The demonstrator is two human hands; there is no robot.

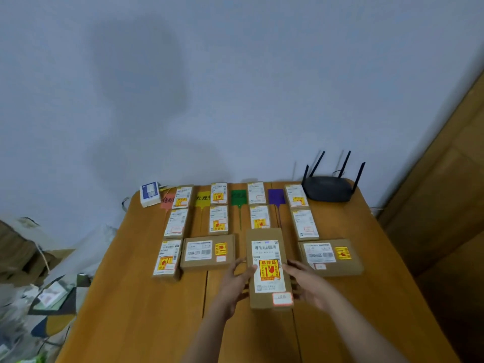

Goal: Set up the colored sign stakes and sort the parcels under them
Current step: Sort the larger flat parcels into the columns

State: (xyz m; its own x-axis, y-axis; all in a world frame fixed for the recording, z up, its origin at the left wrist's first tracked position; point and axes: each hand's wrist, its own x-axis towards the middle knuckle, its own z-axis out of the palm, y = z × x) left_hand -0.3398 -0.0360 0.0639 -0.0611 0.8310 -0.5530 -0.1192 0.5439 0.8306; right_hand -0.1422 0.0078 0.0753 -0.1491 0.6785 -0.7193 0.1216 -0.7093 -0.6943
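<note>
Left hand (237,280) and right hand (305,281) grip the long sides of an upright-labelled parcel (268,268) on the table (131,297), below the green sign (238,197).

Wooden table (146,297). Black router (328,188), four antennas upright, at far right corner. Small white-and-blue box (149,193) at far left corner. Grey wall (235,87) behind. Wooden cabinet (450,205) at right.
</note>
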